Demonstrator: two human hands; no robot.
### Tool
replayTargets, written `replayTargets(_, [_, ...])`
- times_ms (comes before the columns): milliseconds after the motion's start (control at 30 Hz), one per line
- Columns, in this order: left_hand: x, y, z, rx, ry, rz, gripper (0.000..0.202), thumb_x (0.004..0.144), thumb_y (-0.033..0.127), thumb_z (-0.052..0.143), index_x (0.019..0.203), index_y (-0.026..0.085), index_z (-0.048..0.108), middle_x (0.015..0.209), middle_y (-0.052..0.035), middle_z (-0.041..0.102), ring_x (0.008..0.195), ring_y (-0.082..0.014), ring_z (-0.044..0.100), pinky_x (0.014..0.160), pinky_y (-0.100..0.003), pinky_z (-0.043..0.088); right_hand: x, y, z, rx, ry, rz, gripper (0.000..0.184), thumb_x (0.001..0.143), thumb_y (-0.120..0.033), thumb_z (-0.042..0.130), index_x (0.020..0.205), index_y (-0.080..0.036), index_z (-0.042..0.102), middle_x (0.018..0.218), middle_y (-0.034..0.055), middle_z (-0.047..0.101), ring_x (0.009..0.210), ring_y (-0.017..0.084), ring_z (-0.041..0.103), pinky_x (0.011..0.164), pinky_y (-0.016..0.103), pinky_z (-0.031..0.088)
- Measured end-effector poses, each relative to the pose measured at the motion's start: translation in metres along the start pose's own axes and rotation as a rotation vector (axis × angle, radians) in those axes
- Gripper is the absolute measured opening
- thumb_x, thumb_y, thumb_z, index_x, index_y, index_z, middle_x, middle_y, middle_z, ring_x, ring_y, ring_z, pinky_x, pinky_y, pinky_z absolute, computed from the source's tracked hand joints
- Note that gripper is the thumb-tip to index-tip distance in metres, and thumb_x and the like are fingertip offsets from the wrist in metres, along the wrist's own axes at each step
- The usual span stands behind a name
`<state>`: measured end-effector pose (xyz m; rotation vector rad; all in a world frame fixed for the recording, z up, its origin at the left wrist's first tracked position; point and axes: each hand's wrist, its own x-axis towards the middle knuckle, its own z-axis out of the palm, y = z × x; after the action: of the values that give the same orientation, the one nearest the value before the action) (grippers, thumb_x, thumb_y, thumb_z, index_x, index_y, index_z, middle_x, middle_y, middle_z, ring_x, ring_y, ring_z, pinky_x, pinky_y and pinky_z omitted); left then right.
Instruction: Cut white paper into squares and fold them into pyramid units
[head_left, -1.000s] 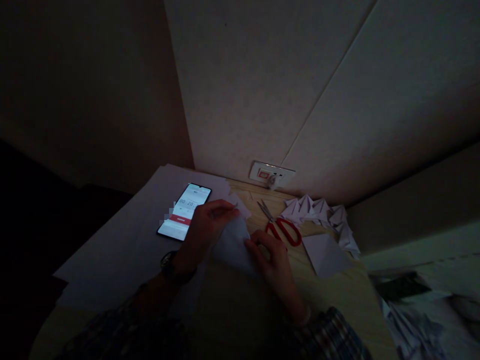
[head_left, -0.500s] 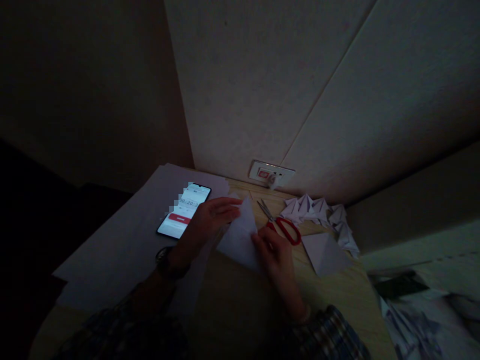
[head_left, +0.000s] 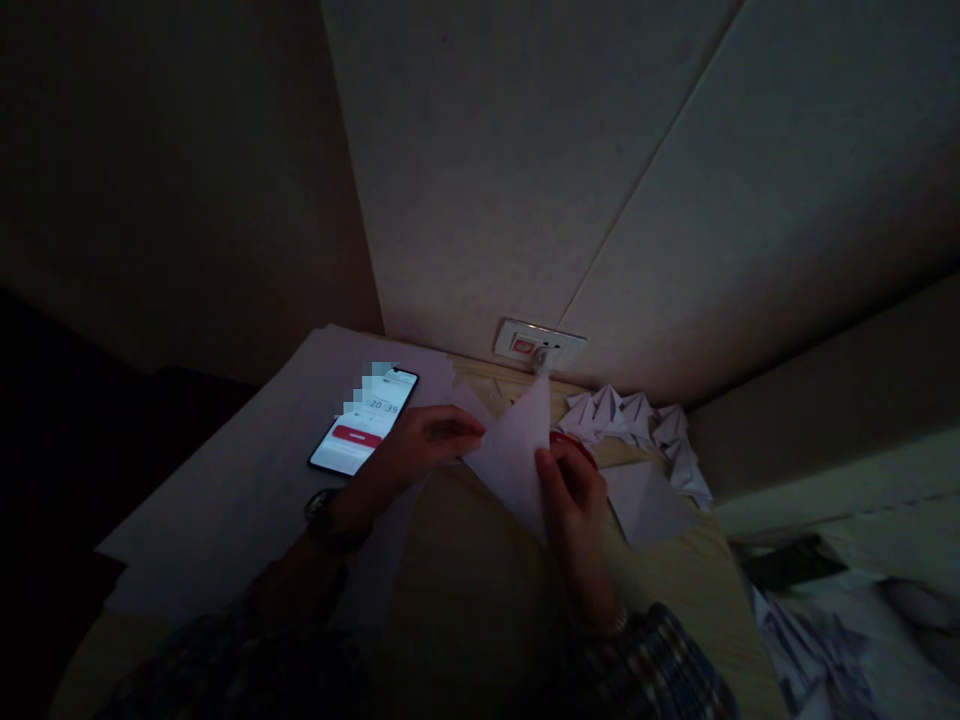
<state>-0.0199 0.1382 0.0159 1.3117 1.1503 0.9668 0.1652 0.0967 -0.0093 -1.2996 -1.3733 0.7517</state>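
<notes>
A folded white paper triangle [head_left: 516, 452] is held up above the wooden tabletop [head_left: 465, 580], its point toward the wall. My left hand [head_left: 420, 445] pinches its left corner, fingers closed. My right hand [head_left: 574, 500] grips its right lower edge, fingers closed on the paper. Red-handled scissors [head_left: 574, 443] lie just behind the paper, mostly hidden by it. A lit phone [head_left: 364, 432] lies left of my left hand on large white sheets [head_left: 247, 490].
A pile of folded paper pieces [head_left: 645, 425] sits at the back right, with one flat folded sheet [head_left: 646, 505] in front of it. A wall socket [head_left: 538, 345] is behind the table. Cluttered items lie low at the right [head_left: 825, 610]. The room is dim.
The paper has been lifted off the table and turned up toward the wall. My right hand rose with it, covering most of the scissors. My left hand stayed near the phone.
</notes>
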Motion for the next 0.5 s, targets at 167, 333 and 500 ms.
replayTargets(167, [-0.0002, -0.0012, 0.0036, 0.033, 0.01, 0.032, 0.009, 0.059, 0.026, 0.072, 0.059, 0.019, 0.068, 0.06, 0.002, 0.067, 0.063, -0.0167, 0.062, 0.062, -0.025, 0.048, -0.0018, -0.0027, 0.0033, 0.005, -0.032, -0.025, 0.03, 0.089, -0.032, 0.054, 0.061, -0.022, 0.048, 0.06, -0.0037, 0.047, 0.06, 0.015, 0.044, 0.055, 0.028, 0.033])
replayTargets(333, [-0.0013, -0.0008, 0.002, 0.066, 0.12, 0.071, 0.017, 0.068, 0.029, 0.067, 0.056, 0.019, 0.06, 0.052, 0.0044, 0.058, 0.054, -0.0136, 0.055, 0.054, -0.024, 0.043, -0.0011, -0.001, 0.0001, 0.057, 0.04, 0.026, 0.029, 0.088, -0.034, 0.056, 0.062, -0.022, 0.05, 0.06, -0.0044, 0.043, 0.058, 0.014, 0.041, 0.053, 0.027, 0.031])
replayTargets(500, [-0.0007, 0.0019, 0.0046, 0.016, 0.095, 0.086, 0.02, 0.072, 0.036, 0.062, 0.077, 0.018, 0.067, 0.076, -0.0023, 0.071, 0.071, -0.0179, 0.065, 0.064, -0.027, 0.05, 0.0013, 0.0019, -0.0048, 0.082, 0.088, 0.034, 0.027, 0.087, -0.036, 0.056, 0.064, -0.021, 0.053, 0.061, -0.0042, 0.045, 0.058, 0.014, 0.042, 0.052, 0.027, 0.03])
